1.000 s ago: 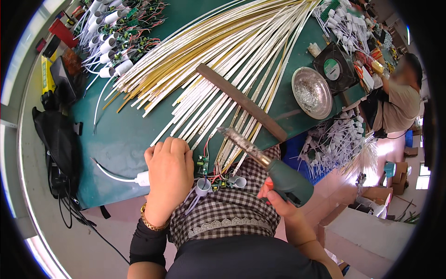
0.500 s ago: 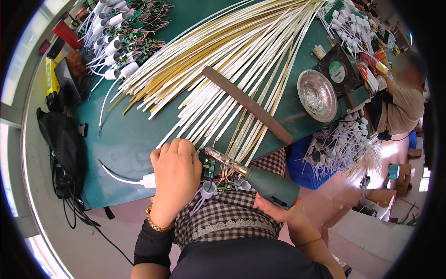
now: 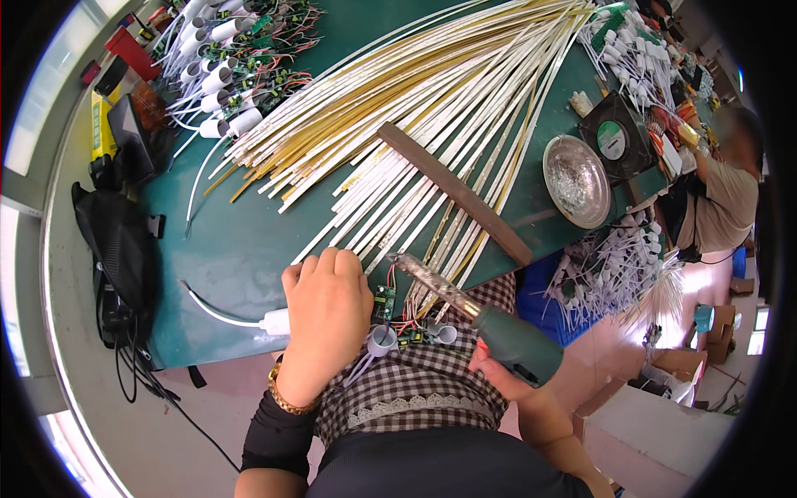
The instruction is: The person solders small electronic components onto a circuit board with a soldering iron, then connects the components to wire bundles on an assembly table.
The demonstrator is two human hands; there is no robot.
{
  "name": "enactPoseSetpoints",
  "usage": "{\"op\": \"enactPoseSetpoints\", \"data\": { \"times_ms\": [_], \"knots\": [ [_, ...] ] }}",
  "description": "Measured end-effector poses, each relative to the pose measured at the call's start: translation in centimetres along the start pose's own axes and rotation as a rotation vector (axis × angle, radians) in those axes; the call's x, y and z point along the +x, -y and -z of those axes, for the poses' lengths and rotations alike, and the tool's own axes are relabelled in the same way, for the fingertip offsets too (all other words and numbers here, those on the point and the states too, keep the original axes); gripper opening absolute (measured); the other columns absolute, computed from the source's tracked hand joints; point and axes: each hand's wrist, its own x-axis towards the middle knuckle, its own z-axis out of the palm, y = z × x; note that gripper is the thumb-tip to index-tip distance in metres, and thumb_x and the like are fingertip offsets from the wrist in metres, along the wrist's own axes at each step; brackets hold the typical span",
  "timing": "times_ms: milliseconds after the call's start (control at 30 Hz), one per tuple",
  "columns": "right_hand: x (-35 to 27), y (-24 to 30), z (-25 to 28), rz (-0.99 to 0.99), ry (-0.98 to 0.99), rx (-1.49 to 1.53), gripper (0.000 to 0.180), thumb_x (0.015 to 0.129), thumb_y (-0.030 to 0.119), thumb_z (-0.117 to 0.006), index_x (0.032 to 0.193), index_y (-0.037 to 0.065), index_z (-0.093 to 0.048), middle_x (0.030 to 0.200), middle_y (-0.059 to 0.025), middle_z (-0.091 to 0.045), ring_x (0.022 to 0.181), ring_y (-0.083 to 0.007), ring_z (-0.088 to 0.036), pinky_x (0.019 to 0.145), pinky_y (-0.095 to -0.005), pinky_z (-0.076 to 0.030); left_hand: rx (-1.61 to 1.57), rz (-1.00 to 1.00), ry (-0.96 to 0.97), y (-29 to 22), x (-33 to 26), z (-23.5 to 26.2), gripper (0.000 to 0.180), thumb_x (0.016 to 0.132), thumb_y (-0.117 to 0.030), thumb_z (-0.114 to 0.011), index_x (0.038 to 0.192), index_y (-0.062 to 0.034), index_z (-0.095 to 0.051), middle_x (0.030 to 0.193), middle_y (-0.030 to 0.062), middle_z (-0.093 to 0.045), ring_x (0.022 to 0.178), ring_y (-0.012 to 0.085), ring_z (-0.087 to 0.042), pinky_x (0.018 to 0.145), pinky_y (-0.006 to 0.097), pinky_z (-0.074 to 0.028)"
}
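Step in hand, by my reading: soldering a joint at the near edge of the green table [image 3: 241, 249]. Left hand [image 3: 328, 319] lies knuckles up at that edge, fingers curled over the near ends of the white strips [image 3: 390, 207] and beside a small green circuit board [image 3: 383, 303]; whether it pinches anything I cannot tell, since the palm hides it. Right hand [image 3: 498, 373] is clenched around the dark green handle of a soldering iron [image 3: 473, 311], its metal tip pointing up-left toward the strip ends and the board, close to the left fingers; contact cannot be confirmed. The next move likely calls for a steady tip on the joint while the left hand keeps the work from sliding, with fingers clear of the hot barrel. Counts: one soldering iron; one dark flat bar [image 3: 452, 191] lying across the strips; one round metal dish [image 3: 577, 181]; one square black fan [image 3: 613, 139] beside it; two small white caps [image 3: 383, 339] at the lap, on checked cloth; one white cable [image 3: 224, 311] running to the left hand. Strips, white and gold, fan out in dozens, too many to count. White caps with wired boards lie heaped at the far left corner [image 3: 224, 75], also uncounted. One other person [image 3: 726, 195] sits at the right.
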Motion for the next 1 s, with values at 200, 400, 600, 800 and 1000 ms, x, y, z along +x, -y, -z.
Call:
{"op": "enactPoseSetpoints", "data": {
  "times_ms": [200, 400, 600, 800, 1000],
  "knots": [
    [0.2, 0.5, -0.8, -0.122, -0.139, 0.24, 0.012, 0.079, 0.002, -0.073, 0.09, -0.001, -0.069, 0.078, -0.0094, -0.069, 0.069, -0.0192, -0.068, 0.064, -0.0308, -0.054, 0.037, 0.005, 0.035, 0.2, -0.2, -0.1, 0.011, 0.084, -0.008, -0.064, 0.087, -0.0057, -0.054, 0.087, 0.0099, -0.057, 0.085, 0.0302, -0.057, 0.085, 0.046, -0.039],
    [0.3, 1.2, -1.1, -0.092, -0.164, 0.156, 0.006, 0.082, 0.0, -0.07, 0.088, -0.001, -0.067, 0.076, -0.0092, -0.068, 0.071, -0.0193, -0.067, 0.066, -0.0321, -0.053, 0.037, -0.006, 0.032, 0.2, -0.1, -0.3, 0.01, 0.083, -0.007, -0.063, 0.085, -0.0063, -0.053, 0.085, 0.0097, -0.057, 0.084, 0.03, -0.057, 0.085, 0.047, -0.04],
    [-0.6, -0.2, 1.1, -0.008, -0.002, -0.003, 0.039, 0.092, 0.016, -0.064, 0.129, 0.003, -0.055, 0.085, -0.0092, -0.057, 0.073, -0.0193, -0.058, 0.071, -0.039, -0.055, 0.078, -0.031, 0.011, 0.4, 0.3, -0.4, 0.009, 0.079, -0.004, -0.06, 0.082, -0.0069, -0.052, 0.084, 0.0104, -0.055, 0.081, 0.0306, -0.056, 0.082, 0.047, -0.039],
    [1.8, 1.8, 0.4, -0.07, -0.297, 0.429, 0.02, 0.083, -0.001, -0.069, 0.102, -0.003, -0.064, 0.087, -0.0114, -0.066, 0.07, -0.0183, -0.066, 0.064, -0.0331, -0.056, 0.068, -0.049, 0.063, 0.5, 0.2, -0.1, 0.011, 0.075, -0.001, -0.058, 0.083, -0.0059, -0.052, 0.084, 0.0115, -0.054, 0.081, 0.0316, -0.055, 0.081, 0.048, -0.037],
    [1.6, 1.3, 2.0, 0.035, -0.143, 0.223, 0.035, 0.092, 0.01, -0.064, 0.122, -0.003, -0.053, 0.089, -0.0099, -0.059, 0.079, -0.0204, -0.061, 0.074, -0.0388, -0.055, 0.062, -0.062, 0.141, 0.4, 0.5, 0.3, 0.013, 0.073, -0.002, -0.058, 0.084, -0.0051, -0.053, 0.086, 0.0119, -0.055, 0.081, 0.0313, -0.055, 0.08, 0.048, -0.036]
  ]
}}
